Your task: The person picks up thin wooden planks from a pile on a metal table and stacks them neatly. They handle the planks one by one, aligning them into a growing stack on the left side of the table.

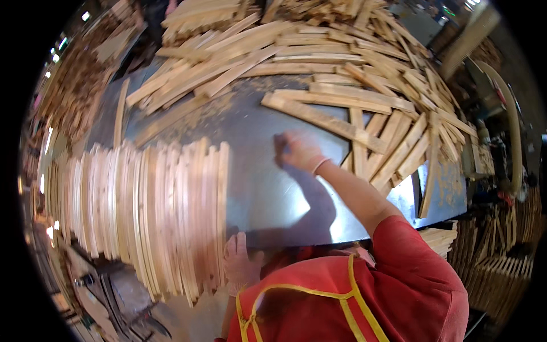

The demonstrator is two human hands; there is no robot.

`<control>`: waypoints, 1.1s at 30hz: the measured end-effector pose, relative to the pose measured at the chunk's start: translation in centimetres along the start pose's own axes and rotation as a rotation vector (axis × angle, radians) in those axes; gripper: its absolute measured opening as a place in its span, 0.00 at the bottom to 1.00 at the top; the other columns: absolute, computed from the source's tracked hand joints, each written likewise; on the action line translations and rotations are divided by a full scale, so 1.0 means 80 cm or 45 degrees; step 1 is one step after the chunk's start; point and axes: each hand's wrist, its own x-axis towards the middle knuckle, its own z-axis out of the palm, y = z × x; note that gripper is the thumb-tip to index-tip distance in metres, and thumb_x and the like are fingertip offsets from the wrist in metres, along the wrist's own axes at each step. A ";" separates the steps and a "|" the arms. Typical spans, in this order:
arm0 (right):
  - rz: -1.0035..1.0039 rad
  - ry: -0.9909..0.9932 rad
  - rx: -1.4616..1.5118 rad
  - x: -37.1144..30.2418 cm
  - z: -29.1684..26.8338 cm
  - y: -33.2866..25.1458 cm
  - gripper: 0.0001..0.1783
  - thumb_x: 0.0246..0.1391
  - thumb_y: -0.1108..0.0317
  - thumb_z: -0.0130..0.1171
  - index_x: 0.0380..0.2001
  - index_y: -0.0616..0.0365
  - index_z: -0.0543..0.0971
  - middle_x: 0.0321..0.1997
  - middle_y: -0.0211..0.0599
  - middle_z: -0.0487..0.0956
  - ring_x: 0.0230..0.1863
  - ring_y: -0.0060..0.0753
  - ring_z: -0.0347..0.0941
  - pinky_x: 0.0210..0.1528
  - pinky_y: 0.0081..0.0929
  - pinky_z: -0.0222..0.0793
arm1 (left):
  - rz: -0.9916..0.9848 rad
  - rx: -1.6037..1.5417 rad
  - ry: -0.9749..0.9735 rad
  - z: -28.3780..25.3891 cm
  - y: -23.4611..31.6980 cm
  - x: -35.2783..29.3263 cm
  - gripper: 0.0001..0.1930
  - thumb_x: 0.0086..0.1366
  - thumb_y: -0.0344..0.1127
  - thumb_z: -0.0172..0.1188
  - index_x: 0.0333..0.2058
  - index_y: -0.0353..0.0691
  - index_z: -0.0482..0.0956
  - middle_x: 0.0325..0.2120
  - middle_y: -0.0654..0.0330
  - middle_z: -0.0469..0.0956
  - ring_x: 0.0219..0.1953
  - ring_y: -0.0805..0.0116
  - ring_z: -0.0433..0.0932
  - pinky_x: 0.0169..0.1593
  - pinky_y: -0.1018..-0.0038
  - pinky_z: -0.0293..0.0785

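Note:
My right hand (301,150), in a pale glove, is over the middle of a shiny metal table (259,188). Motion smears its fingers, and no held piece shows in it. The arm reaches up and left from a red sleeve, casting a dark shadow on the metal. At the table's front edge, my left hand (241,263), also gloved, has its fingers stretched upward beside the right end of a row of wooden slats (154,211). It holds nothing that I can see. Closest to my right hand is a loose wooden board (319,121) lying at a slant.
A jumbled heap of boards (353,54) covers the back and right of the table. Sawdust (199,122) lies near the back left. Stacked timber (504,279) stands at right, a machine part (122,290) at lower left. A thick pale hose (510,119) bends down at far right.

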 end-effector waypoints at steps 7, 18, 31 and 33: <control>0.322 -0.498 -0.156 -0.051 -0.106 0.136 0.34 0.53 0.50 0.70 0.59 0.51 0.74 0.45 0.52 0.86 0.50 0.59 0.83 0.52 0.51 0.79 | 0.307 -0.013 -0.126 0.060 0.091 0.088 0.47 0.57 0.51 0.76 0.72 0.39 0.67 0.67 0.46 0.70 0.68 0.44 0.69 0.70 0.49 0.65; 0.560 -0.398 -0.583 0.065 -0.178 0.449 0.32 0.52 0.53 0.71 0.60 0.48 0.80 0.52 0.46 0.86 0.57 0.54 0.82 0.57 0.47 0.79 | 0.110 0.130 -0.205 0.126 0.238 0.184 0.53 0.55 0.59 0.75 0.74 0.41 0.62 0.70 0.48 0.65 0.68 0.42 0.68 0.64 0.49 0.71; 0.227 -0.574 0.449 0.048 -0.122 0.248 0.60 0.48 0.59 0.74 0.80 0.54 0.54 0.56 0.60 0.84 0.54 0.56 0.82 0.60 0.43 0.78 | -0.540 -0.813 -0.124 0.083 0.186 0.157 0.40 0.64 0.32 0.67 0.74 0.39 0.64 0.60 0.49 0.76 0.58 0.54 0.79 0.61 0.60 0.76; 0.293 -0.684 0.882 0.005 -0.093 0.192 0.65 0.50 0.51 0.77 0.82 0.58 0.50 0.66 0.61 0.79 0.64 0.51 0.77 0.72 0.36 0.68 | -0.577 -1.369 -0.175 0.077 0.151 0.147 0.38 0.66 0.30 0.65 0.74 0.38 0.65 0.55 0.53 0.80 0.54 0.62 0.81 0.59 0.67 0.78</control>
